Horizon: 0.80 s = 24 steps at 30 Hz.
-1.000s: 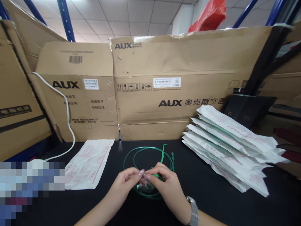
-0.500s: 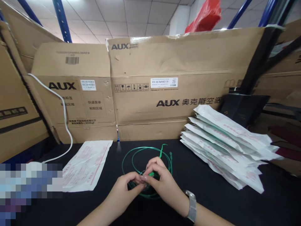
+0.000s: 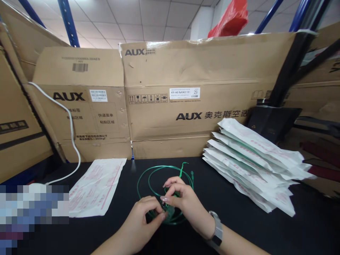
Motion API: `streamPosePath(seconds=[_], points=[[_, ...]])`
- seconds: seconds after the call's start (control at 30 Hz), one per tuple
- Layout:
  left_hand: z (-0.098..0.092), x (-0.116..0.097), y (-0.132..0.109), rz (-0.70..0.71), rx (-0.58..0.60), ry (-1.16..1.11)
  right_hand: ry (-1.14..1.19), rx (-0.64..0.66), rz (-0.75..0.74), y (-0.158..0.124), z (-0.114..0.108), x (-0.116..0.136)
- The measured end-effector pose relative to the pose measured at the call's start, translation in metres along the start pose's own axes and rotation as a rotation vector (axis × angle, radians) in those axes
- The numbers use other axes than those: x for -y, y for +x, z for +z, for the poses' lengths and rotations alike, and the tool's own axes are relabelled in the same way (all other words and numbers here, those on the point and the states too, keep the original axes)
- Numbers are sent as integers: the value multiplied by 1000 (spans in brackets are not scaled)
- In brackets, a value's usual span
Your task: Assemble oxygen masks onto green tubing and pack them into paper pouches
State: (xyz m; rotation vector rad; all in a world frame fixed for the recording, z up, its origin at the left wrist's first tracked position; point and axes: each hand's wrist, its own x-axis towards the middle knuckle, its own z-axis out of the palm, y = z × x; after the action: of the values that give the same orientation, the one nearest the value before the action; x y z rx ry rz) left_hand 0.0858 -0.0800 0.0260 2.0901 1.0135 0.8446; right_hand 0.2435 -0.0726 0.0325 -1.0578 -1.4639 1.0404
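A coil of thin green tubing lies on the black table in front of me, with a connector at its right side. Inside the coil, partly covered by my fingers, is a translucent green piece that looks like a mask. My left hand is closed, thumb and forefinger pinching the edge of this piece. Just above it, my right hand pinches what appears to be a thin green strap; the fingers hide part of it. A loose green strap end sticks up behind my right hand.
To the right stands a stack of white printed paper pouches. One flat pouch lies left of the coil. Cardboard boxes wall off the back. A white cable hangs at left; a black box stands behind the stack.
My hands have drawn slightly apart, the right one a little up and right, the left slightly down. More of the translucent green piece and thin strap shows between them.
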Motion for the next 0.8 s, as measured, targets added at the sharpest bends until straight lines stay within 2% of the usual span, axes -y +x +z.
streamPosePath(seconds=[0.17,0.33,0.4,0.5,0.67,0.73,0.8], points=[[-1,-2,0,0,15,7,77,-54,-31,1,-3,4],[1,-4,-1,2,27,-17,200,-188,-63,8,-13,5],[-2,-4,0,-46,2,-81,201,-180,-78,11,-15,3],[-10,-1,3,-148,-40,-276,199,-64,-31,12,-10,-1],[-34,8,10,-237,-213,-720,219,178,99,10,0,-13],[-46,14,14,-260,-307,-870,126,188,68,10,-2,-15],[-58,21,19,-279,-458,-962,-23,128,25,11,-7,-15]])
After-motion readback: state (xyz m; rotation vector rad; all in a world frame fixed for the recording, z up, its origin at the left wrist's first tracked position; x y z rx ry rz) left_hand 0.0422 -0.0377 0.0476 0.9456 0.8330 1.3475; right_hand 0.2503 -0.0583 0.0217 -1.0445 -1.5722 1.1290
